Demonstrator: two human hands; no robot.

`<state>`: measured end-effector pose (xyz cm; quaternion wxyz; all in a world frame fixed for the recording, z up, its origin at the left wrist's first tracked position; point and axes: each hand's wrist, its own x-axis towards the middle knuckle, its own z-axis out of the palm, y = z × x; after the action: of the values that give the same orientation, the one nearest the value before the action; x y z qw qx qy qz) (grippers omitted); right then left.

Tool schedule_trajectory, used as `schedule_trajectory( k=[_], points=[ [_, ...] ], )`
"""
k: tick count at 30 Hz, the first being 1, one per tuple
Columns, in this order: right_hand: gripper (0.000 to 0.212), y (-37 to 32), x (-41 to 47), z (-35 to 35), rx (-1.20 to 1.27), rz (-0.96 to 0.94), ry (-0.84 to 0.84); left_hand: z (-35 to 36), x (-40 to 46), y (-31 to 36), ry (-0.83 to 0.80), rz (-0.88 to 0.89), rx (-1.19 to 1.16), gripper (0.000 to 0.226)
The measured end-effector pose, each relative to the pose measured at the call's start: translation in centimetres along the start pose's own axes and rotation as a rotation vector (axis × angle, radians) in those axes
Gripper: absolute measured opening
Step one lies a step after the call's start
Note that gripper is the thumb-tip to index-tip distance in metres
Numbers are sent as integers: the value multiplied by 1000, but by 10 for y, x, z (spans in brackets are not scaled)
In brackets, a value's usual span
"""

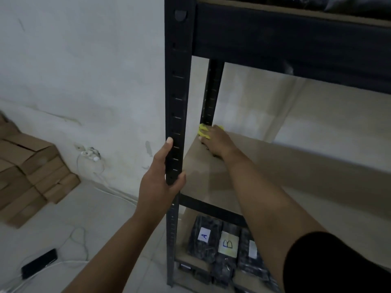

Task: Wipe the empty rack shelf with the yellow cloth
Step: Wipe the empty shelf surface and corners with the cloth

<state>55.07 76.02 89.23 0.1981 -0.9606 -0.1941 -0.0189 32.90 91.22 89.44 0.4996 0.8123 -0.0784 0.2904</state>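
The empty rack shelf [275, 166] is a tan board in a black metal rack. My right hand [215, 142] reaches to its far left back corner and presses the yellow cloth [203, 130] flat on the board beside the rear post; only the cloth's edge shows past my fingers. My left hand [163, 176] grips the front left upright post [177, 98] of the rack, thumb along its outer edge.
The upper shelf beam [285, 39] hangs low over the wiped shelf. Dark packs labelled A [204, 236] and B [227, 244] stand on the shelf below. Cardboard boxes [27, 172] are stacked on the floor at left, with cables and a black phone [39, 264].
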Motion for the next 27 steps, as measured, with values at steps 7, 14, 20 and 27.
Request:
schedule_trajectory(
  k=[7, 14, 20, 27],
  points=[
    [39, -17, -83, -12, 102, -211, -172, 1, -2, 2, 18, 28, -15, 87],
    [32, -32, -192, -20, 314, -211, -260, 0, -3, 6, 27, 52, -28, 86],
    [19, -19, -222, -73, 532, 68, -167, 32, -33, 21, 227, 393, 185, 56],
    [36, 87, -198, -128, 285, 463, 307, 84, 26, 7, -657, 192, 540, 48]
  ],
)
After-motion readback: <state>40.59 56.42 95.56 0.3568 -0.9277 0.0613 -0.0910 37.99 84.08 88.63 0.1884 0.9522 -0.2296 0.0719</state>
